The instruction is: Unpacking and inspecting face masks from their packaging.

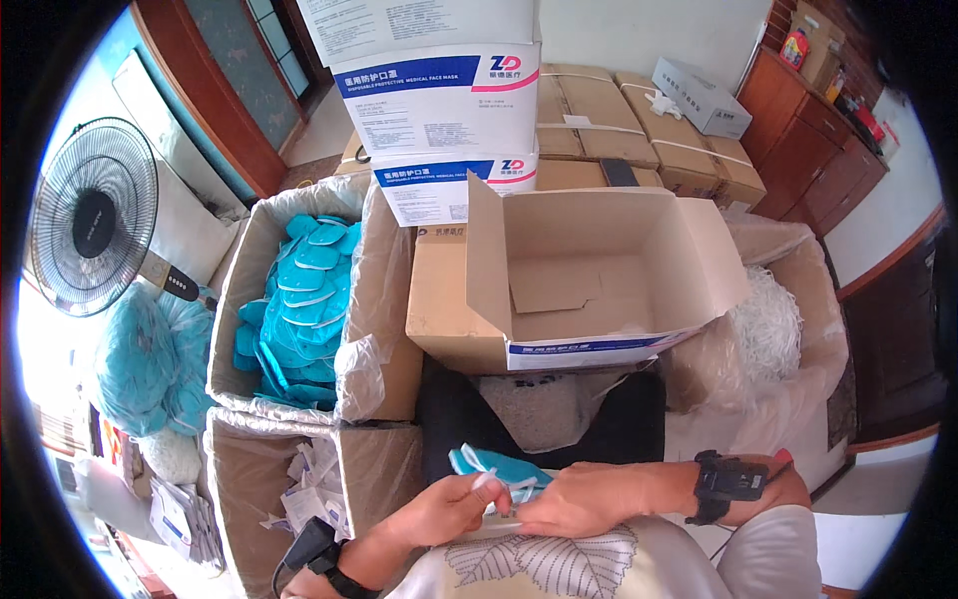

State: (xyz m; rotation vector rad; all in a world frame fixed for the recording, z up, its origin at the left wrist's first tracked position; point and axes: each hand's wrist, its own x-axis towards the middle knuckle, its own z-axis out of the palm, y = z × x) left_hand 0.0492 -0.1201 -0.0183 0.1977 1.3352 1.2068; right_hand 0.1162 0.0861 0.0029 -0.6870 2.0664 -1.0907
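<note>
A blue face mask (pixel 519 468) with white ear loops is held close in front of my body, above my lap. My left hand (pixel 449 511) is closed, its thumb and fingers pinching a white loop at the mask's left part. Closed over the right end of the same mask is my right hand (pixel 574 499), its back turned up and its fingertips partly hidden. An open cardboard carton (pixel 599 270) stands just beyond my knees, flaps spread, its brown inside showing.
At the left, a plastic-lined carton (pixel 361 369) holds a heap of blue masks (pixel 304 290). A lower carton (pixel 254 454) holds white packets. White loops (pixel 768 324) fill a lined box at the right. Printed white boxes (pixel 439 100) are stacked behind; a fan (pixel 97 222) stands far left.
</note>
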